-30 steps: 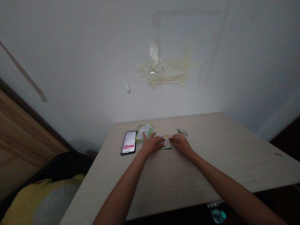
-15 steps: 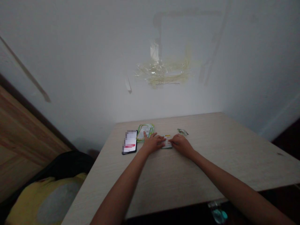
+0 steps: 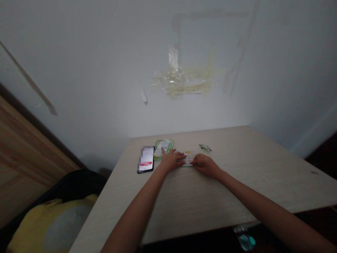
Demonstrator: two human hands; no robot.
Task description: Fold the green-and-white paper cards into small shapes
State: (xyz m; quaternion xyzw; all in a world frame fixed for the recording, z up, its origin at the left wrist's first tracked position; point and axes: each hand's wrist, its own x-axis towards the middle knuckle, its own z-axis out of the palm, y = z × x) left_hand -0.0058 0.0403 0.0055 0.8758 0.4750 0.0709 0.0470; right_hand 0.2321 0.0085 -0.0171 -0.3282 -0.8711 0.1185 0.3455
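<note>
My left hand [image 3: 171,160] lies flat with fingers spread, pressing on the left part of a small white and green packet [image 3: 187,159] on the pale wooden table [image 3: 200,196]. My right hand [image 3: 205,164] rests at the packet's right edge with its fingers curled and pinched against it. Just left of my left hand lies a green and white pouch [image 3: 163,148], and beside that a black phone [image 3: 145,159] with its screen lit.
A small torn green wrapper piece [image 3: 205,148] lies to the right of my hands. The white wall behind carries old tape remains [image 3: 181,81]. A dark and yellow bundle [image 3: 58,211] sits low at the left, beside a wooden panel [image 3: 23,147].
My right hand has slid a little toward me along the packet's right edge. The left hand stays in place on the packet.
</note>
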